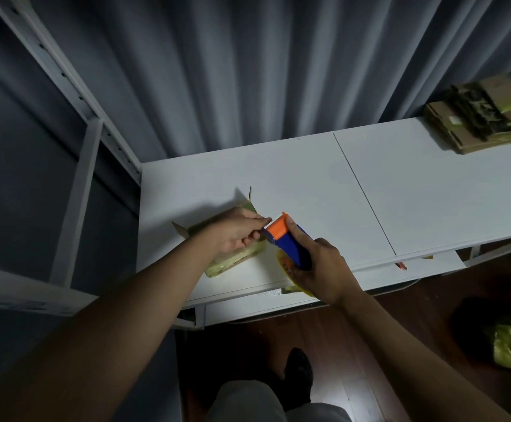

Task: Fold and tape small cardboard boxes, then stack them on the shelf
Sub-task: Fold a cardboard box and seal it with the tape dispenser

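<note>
Your small brown cardboard box (233,251) looks matt with glossy tape strips; the blue-and-orange plastic tape dispenser (287,240) is smooth, the flat white table (309,184) matt, the pleated grey curtain (217,71) probably cloth.

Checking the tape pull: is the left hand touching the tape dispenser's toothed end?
Touching. The head view shows the left hand pinching right at the tape dispenser teeth.

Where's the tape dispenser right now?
In the head view, the tape dispenser is gripped in the right hand, just above the white table near its front edge, its orange head meeting the left hand over the small box.
</note>
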